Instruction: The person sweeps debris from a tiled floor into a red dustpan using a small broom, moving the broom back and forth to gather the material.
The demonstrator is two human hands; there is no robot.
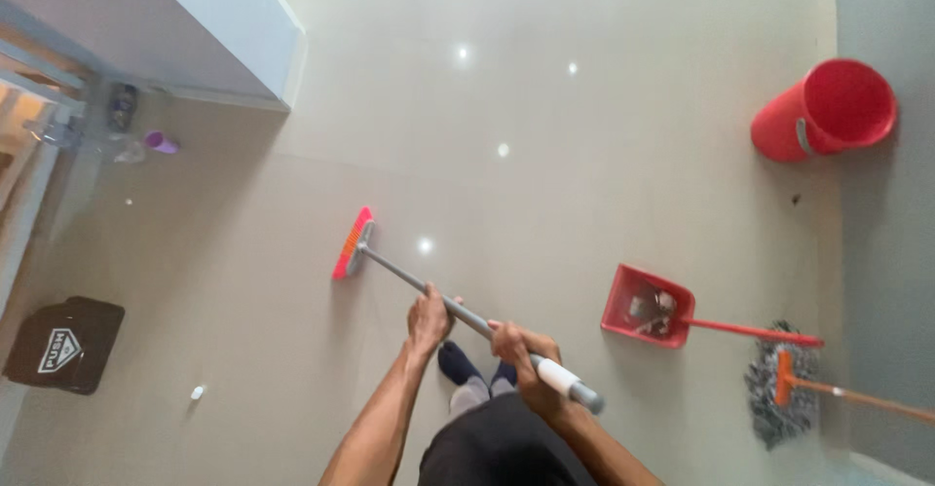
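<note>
From where I watch, the sweeping looks partly done: the red dustpan (648, 306) already holds a small heap of greyish debris, and the glossy beige floor (604, 135) shows little loose dirt apart from a dark speck near the red bucket (828, 111) and a small pale bit near the black bin lid (63, 345) at the lower left, so I judge that some stretches are left to go over. The broom (458, 309) lies slantwise across the middle of the view, its pink-and-orange bristle head (352, 243) resting on the floor well ahead of my feet and its grey handle running back toward me. My left hand (429, 318) is wrapped around the handle about halfway along, fingers curled over the top; my right hand (526, 359) is clenched around it closer to the end, just ahead of the white grip band, with the grey tip poking out past my knuckles. Both hands grasp the shaft firmly, near each other but not touching. The dustpan sits to the right of the hands, apart from the broom, and a grey string mop (784, 393) lies beyond it.
</note>
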